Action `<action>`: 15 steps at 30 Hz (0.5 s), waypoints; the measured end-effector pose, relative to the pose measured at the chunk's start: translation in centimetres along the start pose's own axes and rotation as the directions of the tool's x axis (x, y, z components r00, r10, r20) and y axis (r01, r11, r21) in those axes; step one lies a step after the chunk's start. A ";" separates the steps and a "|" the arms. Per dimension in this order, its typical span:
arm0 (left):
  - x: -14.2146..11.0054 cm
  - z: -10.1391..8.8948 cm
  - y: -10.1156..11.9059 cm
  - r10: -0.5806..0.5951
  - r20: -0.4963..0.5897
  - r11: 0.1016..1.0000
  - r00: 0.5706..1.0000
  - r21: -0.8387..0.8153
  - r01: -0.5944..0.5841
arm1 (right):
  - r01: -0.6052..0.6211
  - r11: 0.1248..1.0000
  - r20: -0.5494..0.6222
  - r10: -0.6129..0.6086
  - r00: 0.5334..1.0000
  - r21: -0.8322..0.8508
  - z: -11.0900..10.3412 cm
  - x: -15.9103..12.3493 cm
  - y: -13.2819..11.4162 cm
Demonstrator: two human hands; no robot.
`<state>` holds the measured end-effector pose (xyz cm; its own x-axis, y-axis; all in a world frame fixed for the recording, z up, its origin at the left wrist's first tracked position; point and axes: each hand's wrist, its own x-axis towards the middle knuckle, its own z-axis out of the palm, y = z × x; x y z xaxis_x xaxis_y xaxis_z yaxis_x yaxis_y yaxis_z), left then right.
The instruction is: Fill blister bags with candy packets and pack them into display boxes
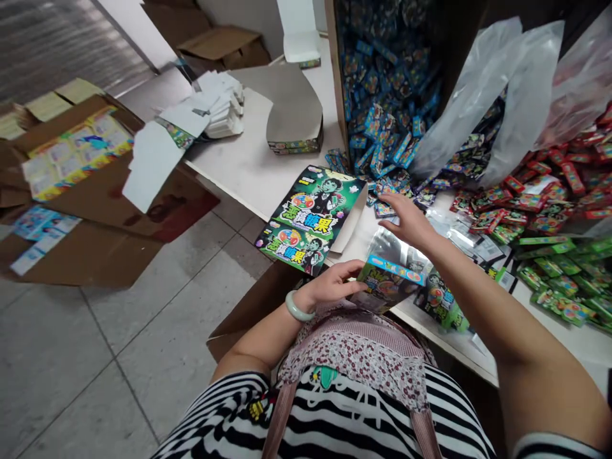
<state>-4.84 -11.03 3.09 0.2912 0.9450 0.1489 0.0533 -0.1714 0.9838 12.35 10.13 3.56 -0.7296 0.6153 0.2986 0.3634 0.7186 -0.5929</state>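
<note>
My left hand (335, 282), with a pale bangle at the wrist, grips the edge of a printed candy box (385, 290) close to my apron. A blue strip runs along the box's upper side. My right hand (408, 220) reaches over the table's far part, thumb and fingers apart, beside small blue and purple candy packets (394, 185). Whether its fingertips touch a packet I cannot tell. Left of it lies a green and black candy display box (310, 220) with cartoon print. Another printed box (442, 299) lies partly under my right forearm.
Blue packets (382, 134) fill a bin at the back. Red packets (540, 191) and green packets (568, 280) are heaped at right, near clear plastic bags (521, 95). Stacked open trays (296, 124) and white flat cards (220, 105) stand at the back left. Cardboard cartons (119, 191) are on the floor.
</note>
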 end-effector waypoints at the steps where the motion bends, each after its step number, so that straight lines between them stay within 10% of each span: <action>1: -0.3 -0.7 0.7 0.040 0.012 0.996 0.999 0.075 -0.041 | 0.044 0.997 0.020 -0.042 0.999 -0.063 1.1 2.4 0.0; 9: -4.6 -3.7 4.3 0.335 0.161 0.786 0.928 0.495 -0.370 | -0.028 0.999 0.025 0.027 0.999 0.037 4.4 12.2 2.1; 15: -4.4 -8.2 4.9 0.537 -0.109 0.751 0.836 0.514 -0.415 | -0.242 0.940 -0.156 0.283 0.946 0.242 5.0 12.0 3.6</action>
<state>-13.68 -13.71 8.07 0.1677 0.7285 0.6642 0.4101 -0.6642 0.6250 2.00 18.50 1.24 -0.4968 0.8365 0.2313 0.3774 0.4483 -0.8103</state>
